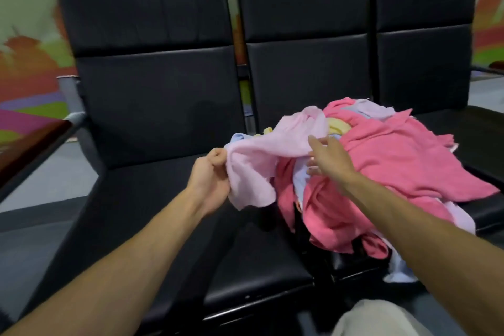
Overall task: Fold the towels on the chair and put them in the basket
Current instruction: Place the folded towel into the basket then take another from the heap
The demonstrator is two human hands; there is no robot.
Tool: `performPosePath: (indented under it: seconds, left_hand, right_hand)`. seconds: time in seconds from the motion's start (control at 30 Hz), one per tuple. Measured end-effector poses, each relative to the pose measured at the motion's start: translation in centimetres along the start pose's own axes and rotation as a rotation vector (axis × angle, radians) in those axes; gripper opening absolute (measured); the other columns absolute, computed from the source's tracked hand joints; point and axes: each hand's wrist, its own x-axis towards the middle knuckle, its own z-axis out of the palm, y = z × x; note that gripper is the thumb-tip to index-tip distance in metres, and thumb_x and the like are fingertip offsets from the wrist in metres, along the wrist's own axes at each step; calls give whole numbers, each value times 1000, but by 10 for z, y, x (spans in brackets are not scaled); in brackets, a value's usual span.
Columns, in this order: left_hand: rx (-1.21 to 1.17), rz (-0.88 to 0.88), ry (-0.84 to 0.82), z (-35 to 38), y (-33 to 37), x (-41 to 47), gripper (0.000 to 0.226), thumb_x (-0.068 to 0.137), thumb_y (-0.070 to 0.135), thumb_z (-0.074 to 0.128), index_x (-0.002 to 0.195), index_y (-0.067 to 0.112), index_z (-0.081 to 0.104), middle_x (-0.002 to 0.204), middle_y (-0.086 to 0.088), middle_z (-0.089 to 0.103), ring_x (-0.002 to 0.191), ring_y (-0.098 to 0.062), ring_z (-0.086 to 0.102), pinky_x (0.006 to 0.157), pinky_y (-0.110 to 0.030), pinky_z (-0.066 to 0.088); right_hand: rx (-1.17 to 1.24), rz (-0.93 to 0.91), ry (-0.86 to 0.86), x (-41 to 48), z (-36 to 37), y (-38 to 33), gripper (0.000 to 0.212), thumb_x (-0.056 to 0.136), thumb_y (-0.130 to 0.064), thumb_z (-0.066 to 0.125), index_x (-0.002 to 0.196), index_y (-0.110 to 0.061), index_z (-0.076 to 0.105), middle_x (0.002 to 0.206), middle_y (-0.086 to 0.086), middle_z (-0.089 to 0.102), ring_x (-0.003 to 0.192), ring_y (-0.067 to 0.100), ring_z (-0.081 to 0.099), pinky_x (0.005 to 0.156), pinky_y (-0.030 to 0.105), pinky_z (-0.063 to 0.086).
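A heap of towels point(387, 161), mostly bright pink with bits of yellow, lilac and pale blue, lies on the middle black chair point(308, 73). A light pink towel point(272, 144) is drawn out of the heap to the left. My left hand point(211, 177) pinches its left edge in curled fingers, above the left chair's seat. Over the heap, my right hand point(327, 157) has its fingers spread, with the fingertips at the light pink towel's right part. No basket is in view.
Three black padded chairs stand in a row against a painted wall; the left chair point(152, 95) holds nothing on its seat. A dark wooden edge point(30, 144) juts in at the left. My knee in light trousers point(379, 319) shows at the bottom right.
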Motion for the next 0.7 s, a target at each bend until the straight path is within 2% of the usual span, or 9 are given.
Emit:
performPosePath:
  seconds: [0.07, 0.17, 0.23, 0.27, 0.3, 0.37, 0.5, 0.6, 0.7]
  left_hand:
    - [-2, 2, 3, -34, 13, -15, 24, 89, 1, 33, 87, 5, 56, 96, -11, 62, 87, -20, 61, 75, -29, 55]
    - [129, -70, 68, -83, 23, -38, 37, 90, 8, 36, 115, -7, 59, 116, -22, 65, 103, -34, 61, 95, -44, 45]
    - [289, -120, 37, -110, 20, -54, 32, 89, 9, 38, 101, -3, 64, 103, -21, 68, 91, -34, 64, 83, -39, 49]
    - [378, -141, 23, -121, 17, -62, 28, 88, 10, 39, 88, 3, 66, 90, -18, 69, 78, -30, 64, 67, -32, 50]
    - [472, -174, 10, -129, 14, -70, 28, 87, 11, 40, 75, 10, 65, 77, -13, 66, 64, -25, 61, 54, -26, 43]
    - [606, -244, -39, -145, 7, -80, 29, 85, 14, 44, 59, 15, 58, 63, -7, 58, 52, -20, 52, 47, -21, 34]
    - [783, -384, -179, -159, 0, -81, 25, 91, 28, 53, 81, 6, 61, 72, -12, 62, 58, -19, 57, 50, -23, 40]
    - [854, -287, -77, -152, -9, -61, 18, 93, 16, 53, 90, 2, 65, 82, -14, 71, 63, -23, 65, 58, -29, 47]
    - [1115, -56, 72, -151, -28, -35, 14, 92, 16, 53, 96, 14, 67, 92, 3, 66, 75, -10, 62, 65, -24, 47]
  right_hand:
    - [208, 207, -56, -7, 21, -6, 51, 95, -45, 50, 128, -7, 44, 114, 16, 56, 81, 27, 65, 75, 47, 59]
    - [299, 341, -174, -23, 57, -1, 43, 95, -31, 58, 129, -9, 42, 118, 15, 49, 81, 28, 60, 64, 41, 58]
    - [169, 362, -283, -36, 85, 11, 32, 93, -17, 61, 119, -7, 45, 114, 15, 51, 75, 26, 58, 52, 34, 55]
    - [51, 351, -346, -43, 98, 19, 26, 90, -12, 62, 112, -6, 48, 108, 16, 55, 75, 26, 59, 54, 33, 56]
    - [-63, 317, -414, -51, 111, 25, 18, 87, -9, 62, 102, -6, 51, 99, 16, 59, 75, 26, 59, 60, 35, 56]
    - [-340, 124, -534, -62, 132, 36, 10, 81, -9, 63, 88, -8, 56, 82, 9, 60, 77, 25, 59, 70, 37, 53]
    - [-839, -307, -660, -76, 151, 37, 15, 83, -18, 60, 95, -10, 63, 94, 2, 64, 91, 23, 58, 75, 30, 44]
    - [-801, -360, -740, -81, 146, 37, 14, 86, -20, 62, 98, -14, 65, 97, -2, 65, 91, 17, 59, 82, 25, 44]
    - [-668, -346, -669, -79, 131, 40, 11, 86, -16, 65, 95, -21, 68, 88, -8, 67, 73, 2, 60, 68, 8, 43]
